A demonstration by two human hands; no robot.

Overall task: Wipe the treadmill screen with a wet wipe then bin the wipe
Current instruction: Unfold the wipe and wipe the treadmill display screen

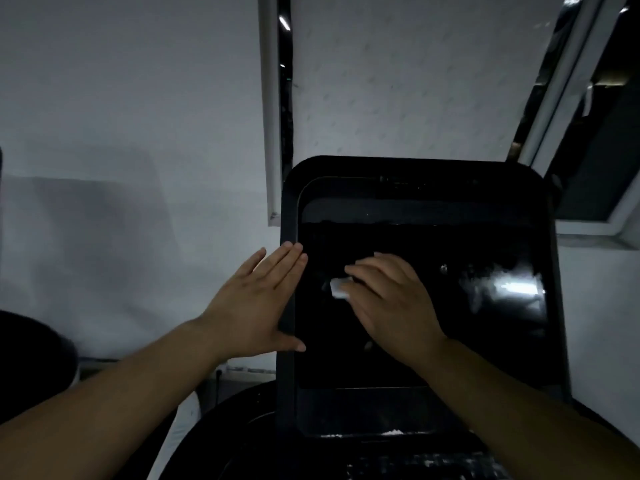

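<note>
- White folded wet wipe [338, 288] pinned flat on the glossy black treadmill screen [415, 306] under the right hand [391, 299].
- Left hand [256, 303], open, braces the frame; overlap strokes, even pressure.

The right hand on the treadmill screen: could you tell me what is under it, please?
A folded white wet wipe pokes out from under the right hand, pressed flat on the dark screen. The rest of the wipe is covered by the palm and fingers.
</note>
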